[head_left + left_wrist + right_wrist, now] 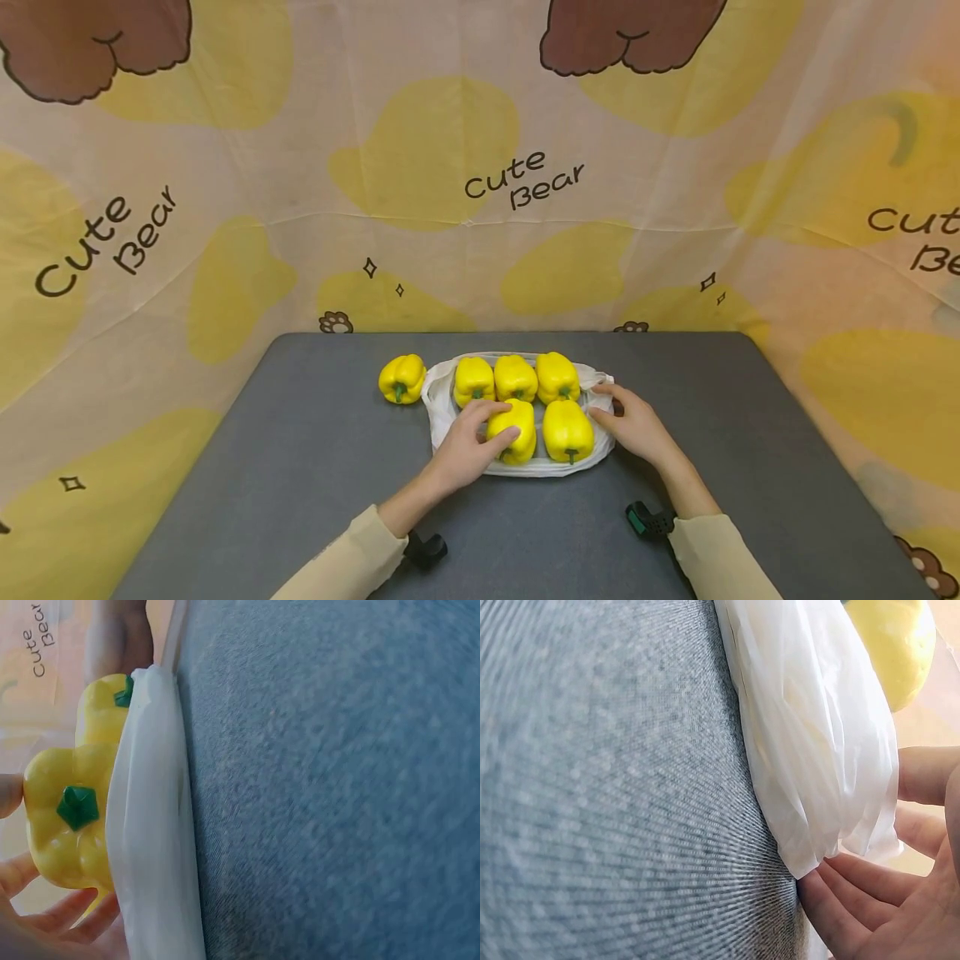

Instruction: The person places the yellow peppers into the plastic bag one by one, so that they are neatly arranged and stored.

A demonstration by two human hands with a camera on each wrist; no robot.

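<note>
A white plastic bag (536,469) lies spread with its mouth up, and yellow bell peppers stand in it, three behind and two in front. My left hand (467,448) grips the front left bell pepper (523,437), thumb on one side and fingers on the other. The left wrist view shows its green stem (78,808) facing the near side of the bag. At the bag's right end, my right hand (637,423) holds the rim between thumb and fingers. Beside it is the front right bell pepper (567,427), which it does not grip.
Another yellow bell pepper (402,379) lies outside the bag, just off its left end. The grey table (315,467) meets a printed cloth backdrop (465,275) at the back and sides. Black wrist straps (649,520) are on both forearms.
</note>
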